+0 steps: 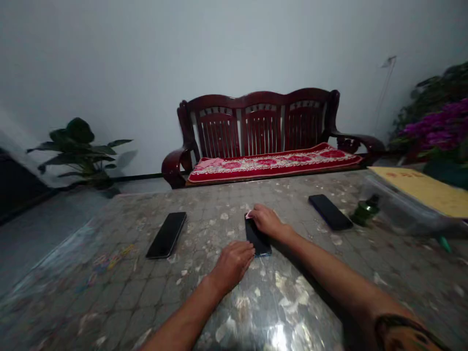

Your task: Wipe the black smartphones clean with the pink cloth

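Observation:
A black smartphone (258,239) lies flat, screen up, on the patterned tabletop in front of me. My left hand (236,258) rests at its lower left edge, fingers together and gripping that side. At the far end of the phone, my right hand (266,220) is closed on a small whitish-pink tissue (249,215), pressed against the top of the screen; most of the tissue is hidden under the fingers. Another black smartphone (167,235) lies to the left, apart from both hands. To the right is a third, dark smartphone (330,212), beyond my right forearm.
On the right stand a small green bottle (365,210) and a clear plastic box (393,207) with a yellow sheet (424,189) on top. Purple flowers (444,124) are behind them. A wooden bench (259,122) with a red cushion stands beyond the table (204,292); a plant (82,151) is at left.

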{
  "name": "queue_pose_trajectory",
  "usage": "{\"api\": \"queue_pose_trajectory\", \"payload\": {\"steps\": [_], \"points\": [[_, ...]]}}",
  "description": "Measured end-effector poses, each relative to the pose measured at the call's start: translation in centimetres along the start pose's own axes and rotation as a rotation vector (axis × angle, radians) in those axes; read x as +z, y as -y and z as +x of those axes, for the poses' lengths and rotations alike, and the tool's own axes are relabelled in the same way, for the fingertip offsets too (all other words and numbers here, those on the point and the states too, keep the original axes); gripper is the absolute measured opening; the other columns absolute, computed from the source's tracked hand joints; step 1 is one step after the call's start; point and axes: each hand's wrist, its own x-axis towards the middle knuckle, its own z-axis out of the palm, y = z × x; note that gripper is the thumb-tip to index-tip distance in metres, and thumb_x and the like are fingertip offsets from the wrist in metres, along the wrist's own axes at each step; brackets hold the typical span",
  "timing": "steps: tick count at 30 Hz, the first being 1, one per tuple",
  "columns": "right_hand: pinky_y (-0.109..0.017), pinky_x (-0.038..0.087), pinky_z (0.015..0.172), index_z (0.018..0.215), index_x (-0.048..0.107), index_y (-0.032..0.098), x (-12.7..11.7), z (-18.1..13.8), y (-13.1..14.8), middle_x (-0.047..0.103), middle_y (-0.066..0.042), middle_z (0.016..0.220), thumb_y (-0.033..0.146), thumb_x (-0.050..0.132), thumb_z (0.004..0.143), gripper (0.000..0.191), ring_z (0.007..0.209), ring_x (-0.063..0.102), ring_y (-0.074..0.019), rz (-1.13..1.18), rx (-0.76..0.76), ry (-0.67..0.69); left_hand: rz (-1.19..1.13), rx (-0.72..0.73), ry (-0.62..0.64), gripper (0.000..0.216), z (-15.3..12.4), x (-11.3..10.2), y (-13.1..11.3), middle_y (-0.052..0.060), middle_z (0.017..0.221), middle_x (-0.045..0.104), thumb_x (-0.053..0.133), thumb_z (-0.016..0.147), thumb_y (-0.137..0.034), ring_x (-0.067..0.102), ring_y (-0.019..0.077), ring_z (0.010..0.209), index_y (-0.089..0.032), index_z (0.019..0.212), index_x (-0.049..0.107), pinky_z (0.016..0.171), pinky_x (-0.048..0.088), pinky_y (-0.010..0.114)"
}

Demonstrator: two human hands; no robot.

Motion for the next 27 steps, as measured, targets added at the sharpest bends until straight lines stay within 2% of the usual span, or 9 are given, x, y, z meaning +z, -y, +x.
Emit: {"api": "queue_pose_trajectory", "payload": {"steps": [6, 9, 11, 14, 17, 21, 24, 27], "points": [[-0.026, 0.042, 0.076, 0.105, 0.076, 0.022, 0.5, -3.4, 1.4, 0.065, -0.007, 0.095, 0.009, 0.054, 0.089, 0.030, 0.090, 0.059, -0.0188, 0.089, -0.205, -0.016, 0.021, -0.010, 0.018, 0.017, 0.2, -0.2, -0.1, 0.009, 0.106, 0.077, 0.059, 0.095, -0.017, 0.072, 0.0245, 0.099, -0.018, 0.106, 0.072, 0.087, 0.059, 0.040], [-0.025, 0.043, 0.075, 0.101, 0.077, 0.022, 0.4, -4.7, 1.4, 0.066, -0.006, 0.090, 0.009, 0.054, 0.087, 0.030, 0.086, 0.060, -0.0173, 0.209, -0.211, -0.038, 0.044, -0.019, 0.010, 0.017, 0.2, 0.2, -0.2, 0.009, 0.105, 0.077, 0.057, 0.097, -0.018, 0.073, 0.0244, 0.097, -0.018, 0.104, 0.072, 0.084, 0.060, 0.040], [-0.026, 0.046, 0.077, 0.099, 0.078, 0.022, 0.5, -4.9, 0.8, 0.068, -0.005, 0.089, 0.011, 0.055, 0.088, 0.028, 0.085, 0.062, -0.0170, 0.355, -0.114, -0.122, 0.066, -0.020, -0.001, 0.018, 0.2, 0.6, -0.4, 0.009, 0.104, 0.077, 0.055, 0.098, -0.018, 0.073, 0.0237, 0.096, -0.018, 0.103, 0.072, 0.083, 0.060, 0.039], [-0.031, 0.050, 0.081, 0.094, 0.079, 0.021, 1.0, -4.8, -0.7, 0.073, -0.006, 0.089, 0.025, 0.060, 0.087, 0.021, 0.086, 0.066, -0.0190, 0.625, 0.137, -0.346, 0.117, -0.021, -0.002, 0.018, 0.1, 1.4, -0.9, 0.009, 0.104, 0.077, 0.053, 0.099, -0.018, 0.073, 0.0235, 0.098, -0.018, 0.104, 0.071, 0.082, 0.060, 0.038], [-0.034, 0.052, 0.081, 0.088, 0.080, 0.019, 1.6, -4.6, -2.1, 0.076, -0.007, 0.088, 0.040, 0.068, 0.079, 0.025, 0.086, 0.068, -0.0226, 0.896, 0.350, -0.519, 0.164, -0.018, 0.032, 0.016, 0.0, 2.0, -1.5, 0.010, 0.107, 0.076, 0.055, 0.098, -0.015, 0.072, 0.0244, 0.101, -0.017, 0.108, 0.069, 0.083, 0.059, 0.038], [-0.032, 0.052, 0.070, 0.087, 0.080, 0.017, 1.7, -4.7, -2.7, 0.077, -0.007, 0.084, 0.050, 0.077, 0.066, 0.040, 0.079, 0.067, -0.0232, 1.146, 0.486, -0.554, 0.218, -0.034, 0.184, 0.017, 0.6, 1.7, -2.4, 0.011, 0.111, 0.073, 0.060, 0.096, -0.014, 0.070, 0.0251, 0.103, -0.016, 0.111, 0.066, 0.085, 0.057, 0.038], [-0.030, 0.049, 0.065, 0.088, 0.080, 0.016, 1.5, -4.8, -2.5, 0.077, -0.007, 0.083, 0.051, 0.081, 0.061, 0.044, 0.075, 0.066, -0.0215, 1.238, 0.519, -0.547, 0.252, -0.060, 0.350, 0.013, 1.9, 1.1, -3.3, 0.011, 0.108, 0.072, 0.061, 0.096, -0.016, 0.070, 0.0251, 0.099, -0.015, 0.107, 0.065, 0.082, 0.056, 0.037], [-0.029, 0.048, 0.066, 0.087, 0.081, 0.016, 1.3, -4.8, -2.5, 0.077, -0.007, 0.085, 0.050, 0.084, 0.057, 0.046, 0.075, 0.065, -0.0209, 1.314, 0.522, -0.534, 0.270, -0.061, 0.458, 0.009, 3.8, 1.3, -4.5, 0.011, 0.098, 0.071, 0.058, 0.097, -0.017, 0.069, 0.0256, 0.093, -0.014, 0.102, 0.066, 0.077, 0.054, 0.036]]}}
